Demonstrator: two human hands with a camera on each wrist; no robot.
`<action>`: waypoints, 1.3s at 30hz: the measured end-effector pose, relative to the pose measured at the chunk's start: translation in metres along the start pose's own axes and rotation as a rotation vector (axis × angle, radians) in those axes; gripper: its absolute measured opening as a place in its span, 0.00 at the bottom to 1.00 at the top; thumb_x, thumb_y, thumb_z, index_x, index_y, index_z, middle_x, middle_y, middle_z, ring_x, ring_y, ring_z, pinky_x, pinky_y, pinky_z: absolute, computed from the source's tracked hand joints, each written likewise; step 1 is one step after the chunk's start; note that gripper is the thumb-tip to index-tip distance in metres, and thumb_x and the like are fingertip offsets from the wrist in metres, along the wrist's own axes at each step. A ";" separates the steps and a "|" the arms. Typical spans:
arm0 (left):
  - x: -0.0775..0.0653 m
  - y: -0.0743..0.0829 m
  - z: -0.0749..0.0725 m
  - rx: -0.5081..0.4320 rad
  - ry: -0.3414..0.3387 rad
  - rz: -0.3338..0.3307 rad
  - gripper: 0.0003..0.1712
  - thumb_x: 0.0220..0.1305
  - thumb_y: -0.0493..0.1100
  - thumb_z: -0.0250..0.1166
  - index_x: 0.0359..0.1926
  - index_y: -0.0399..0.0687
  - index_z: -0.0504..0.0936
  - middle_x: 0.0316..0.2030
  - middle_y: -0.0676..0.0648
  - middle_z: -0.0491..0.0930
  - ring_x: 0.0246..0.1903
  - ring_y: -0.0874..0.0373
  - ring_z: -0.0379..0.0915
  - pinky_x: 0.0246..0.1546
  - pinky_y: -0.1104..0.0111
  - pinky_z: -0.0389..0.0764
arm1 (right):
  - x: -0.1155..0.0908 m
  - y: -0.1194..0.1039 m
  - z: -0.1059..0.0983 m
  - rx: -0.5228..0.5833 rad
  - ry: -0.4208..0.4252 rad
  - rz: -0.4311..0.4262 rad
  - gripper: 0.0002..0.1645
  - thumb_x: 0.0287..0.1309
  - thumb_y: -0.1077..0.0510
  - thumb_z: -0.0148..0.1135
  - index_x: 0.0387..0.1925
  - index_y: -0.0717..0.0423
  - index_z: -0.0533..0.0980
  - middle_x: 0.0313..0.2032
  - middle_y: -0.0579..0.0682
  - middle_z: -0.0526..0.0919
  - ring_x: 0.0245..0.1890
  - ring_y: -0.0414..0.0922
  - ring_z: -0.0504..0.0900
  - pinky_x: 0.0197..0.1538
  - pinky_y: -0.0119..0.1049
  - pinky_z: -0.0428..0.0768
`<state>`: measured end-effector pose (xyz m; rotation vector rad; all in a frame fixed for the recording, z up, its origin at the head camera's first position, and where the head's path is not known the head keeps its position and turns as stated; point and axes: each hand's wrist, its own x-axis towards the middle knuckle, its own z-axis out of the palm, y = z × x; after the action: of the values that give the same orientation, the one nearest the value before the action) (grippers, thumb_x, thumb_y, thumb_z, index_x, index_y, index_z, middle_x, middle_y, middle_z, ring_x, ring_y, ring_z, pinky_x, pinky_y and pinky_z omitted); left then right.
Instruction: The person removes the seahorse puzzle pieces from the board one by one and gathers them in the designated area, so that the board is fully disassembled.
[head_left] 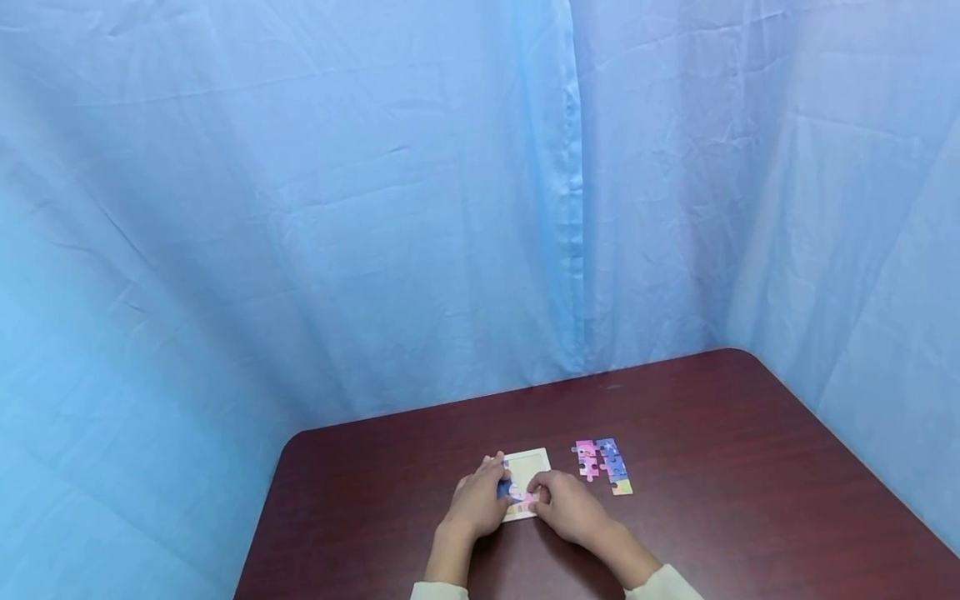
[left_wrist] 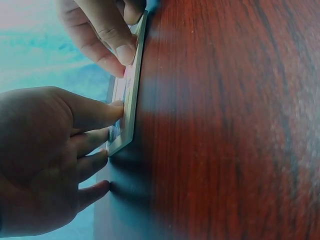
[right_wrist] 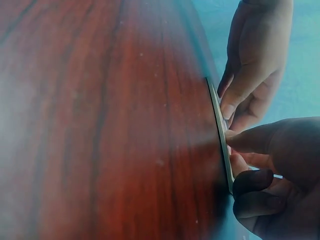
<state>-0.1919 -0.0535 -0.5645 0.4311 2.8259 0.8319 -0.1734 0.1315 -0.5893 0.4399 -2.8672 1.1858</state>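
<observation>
Lying on the desk (head_left: 360,500), one puzzle tray (head_left: 529,467) is pointed with its long axis away from the person (pieces are fitted along its near part). Its left edge is touched by the left hand's (head_left: 480,500) extended fingers; one pink piece (head_left: 529,497) is pinched by the right hand (head_left: 576,507). Two columns of loose pieces (head_left: 615,468) are seen rightward.

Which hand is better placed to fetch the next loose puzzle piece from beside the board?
The right hand, probably, once it leaves the board: the loose pieces lie on that side. The left hand, at the board's left edge, would have to reach across.
</observation>
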 end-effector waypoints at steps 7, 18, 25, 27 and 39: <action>0.001 -0.001 0.002 0.008 0.003 -0.001 0.12 0.70 0.38 0.67 0.53 0.44 0.84 0.78 0.40 0.68 0.80 0.40 0.61 0.75 0.37 0.65 | 0.000 -0.005 -0.002 -0.057 0.024 0.018 0.13 0.51 0.66 0.76 0.36 0.51 0.80 0.33 0.44 0.76 0.32 0.36 0.73 0.36 0.32 0.73; 0.000 -0.002 0.002 0.014 0.023 0.020 0.15 0.72 0.36 0.63 0.57 0.41 0.84 0.78 0.42 0.69 0.79 0.41 0.63 0.74 0.38 0.66 | 0.003 -0.003 -0.003 -0.001 0.007 0.002 0.14 0.50 0.70 0.73 0.34 0.51 0.80 0.30 0.43 0.80 0.31 0.35 0.75 0.34 0.31 0.73; 0.001 -0.002 0.001 0.028 0.019 0.025 0.15 0.71 0.34 0.62 0.56 0.41 0.84 0.78 0.41 0.69 0.79 0.41 0.63 0.74 0.39 0.68 | 0.007 -0.001 -0.002 0.047 -0.014 0.001 0.11 0.55 0.69 0.72 0.34 0.52 0.80 0.27 0.41 0.80 0.27 0.32 0.74 0.32 0.29 0.73; 0.001 -0.001 0.001 0.038 0.018 0.021 0.15 0.69 0.32 0.62 0.56 0.41 0.84 0.77 0.41 0.70 0.79 0.42 0.64 0.74 0.39 0.68 | 0.008 -0.002 -0.002 0.080 -0.033 0.000 0.09 0.56 0.68 0.71 0.33 0.53 0.79 0.26 0.41 0.79 0.25 0.31 0.73 0.31 0.29 0.73; -0.001 0.003 -0.001 0.042 0.010 0.011 0.17 0.66 0.29 0.62 0.55 0.40 0.84 0.77 0.41 0.70 0.79 0.42 0.63 0.74 0.40 0.68 | 0.008 0.002 -0.010 0.146 -0.065 -0.011 0.08 0.59 0.64 0.72 0.28 0.53 0.80 0.25 0.42 0.79 0.25 0.31 0.73 0.30 0.28 0.72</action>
<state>-0.1907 -0.0515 -0.5623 0.4505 2.8572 0.7807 -0.1831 0.1379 -0.5830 0.5058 -2.8384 1.4114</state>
